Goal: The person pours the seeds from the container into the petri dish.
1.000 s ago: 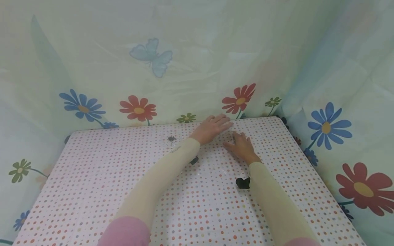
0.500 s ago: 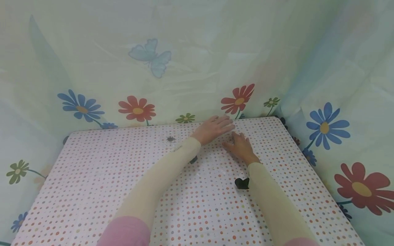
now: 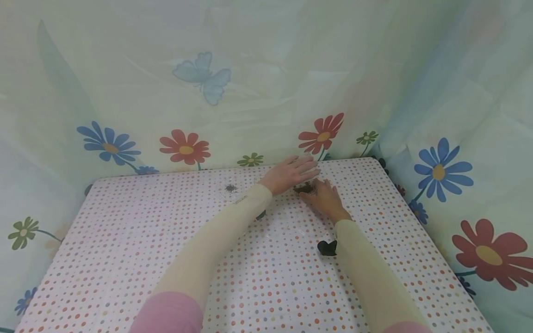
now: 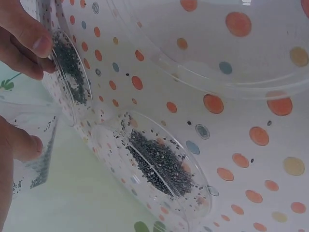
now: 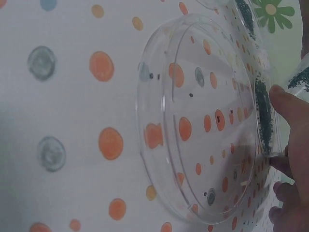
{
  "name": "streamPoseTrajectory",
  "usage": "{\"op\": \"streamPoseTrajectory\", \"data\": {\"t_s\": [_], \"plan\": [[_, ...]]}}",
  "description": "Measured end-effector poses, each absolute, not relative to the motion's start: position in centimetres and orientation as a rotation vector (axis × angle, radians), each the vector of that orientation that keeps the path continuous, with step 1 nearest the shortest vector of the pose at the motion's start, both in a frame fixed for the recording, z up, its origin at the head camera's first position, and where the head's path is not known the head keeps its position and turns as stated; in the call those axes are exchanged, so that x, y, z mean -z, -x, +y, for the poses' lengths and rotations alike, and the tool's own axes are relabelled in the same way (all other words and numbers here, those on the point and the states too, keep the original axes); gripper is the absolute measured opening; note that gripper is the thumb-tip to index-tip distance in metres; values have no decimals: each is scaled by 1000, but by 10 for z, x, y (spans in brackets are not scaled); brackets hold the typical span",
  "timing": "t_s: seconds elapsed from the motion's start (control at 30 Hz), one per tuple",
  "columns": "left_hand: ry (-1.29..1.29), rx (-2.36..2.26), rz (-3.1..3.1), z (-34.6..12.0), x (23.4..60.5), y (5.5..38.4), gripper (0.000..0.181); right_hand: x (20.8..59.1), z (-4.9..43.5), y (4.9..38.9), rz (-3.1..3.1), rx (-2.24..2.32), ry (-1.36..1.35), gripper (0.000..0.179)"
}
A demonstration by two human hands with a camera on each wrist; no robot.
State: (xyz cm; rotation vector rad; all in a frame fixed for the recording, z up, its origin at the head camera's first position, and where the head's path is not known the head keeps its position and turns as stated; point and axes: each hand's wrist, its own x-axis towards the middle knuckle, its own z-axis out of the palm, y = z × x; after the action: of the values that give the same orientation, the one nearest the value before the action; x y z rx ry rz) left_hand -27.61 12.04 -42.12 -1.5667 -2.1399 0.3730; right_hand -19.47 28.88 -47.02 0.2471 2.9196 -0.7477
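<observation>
My left hand (image 3: 289,175) is over the far side of the table, holding a clear bag (image 4: 41,166) with small dark grains in it, thumb on the bag in the left wrist view. Just right of it, my right hand (image 3: 326,199) grips the side of a shallow clear dish (image 5: 276,130), thumb and fingers at its rim. Dark grains (image 3: 305,188) lie in this dish, beneath the left hand. A second clear dish (image 4: 200,203) stands to the left with a heap of dark grains (image 4: 161,164) in it.
A larger clear round dish or lid (image 5: 166,145) lies nearer me, with a few stray grains in and around it. The dotted tabletop (image 3: 266,277) ends at a flowered curtain (image 3: 266,115). A black object (image 3: 327,248) sits by the right sleeve.
Dark grains now show in the dish between my hands, where few or none showed before. The left hand has shifted slightly right; the right hand stays in place.
</observation>
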Motion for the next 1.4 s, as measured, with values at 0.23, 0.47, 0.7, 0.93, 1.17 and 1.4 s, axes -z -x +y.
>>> {"op": "streamPoseTrajectory", "data": {"t_s": [0.23,0.47,0.7,0.93,1.17,1.4], "plan": [[1534,-282,-2271,119,419,276,64,466,287,194,2932,717,-248,81],[1382,109,-2528,118,420,278,73,465,288,193,2911,710,-293,87],[1250,251,-2606,114,417,281,82,467,291,189,2931,708,-277,93],[1225,426,-2624,105,420,283,82,459,292,185,2976,663,-184,92],[1214,603,-2668,91,422,282,94,454,293,184,3013,555,-129,87],[1172,640,-2698,77,418,278,94,450,293,182,3013,561,-100,86]]}}
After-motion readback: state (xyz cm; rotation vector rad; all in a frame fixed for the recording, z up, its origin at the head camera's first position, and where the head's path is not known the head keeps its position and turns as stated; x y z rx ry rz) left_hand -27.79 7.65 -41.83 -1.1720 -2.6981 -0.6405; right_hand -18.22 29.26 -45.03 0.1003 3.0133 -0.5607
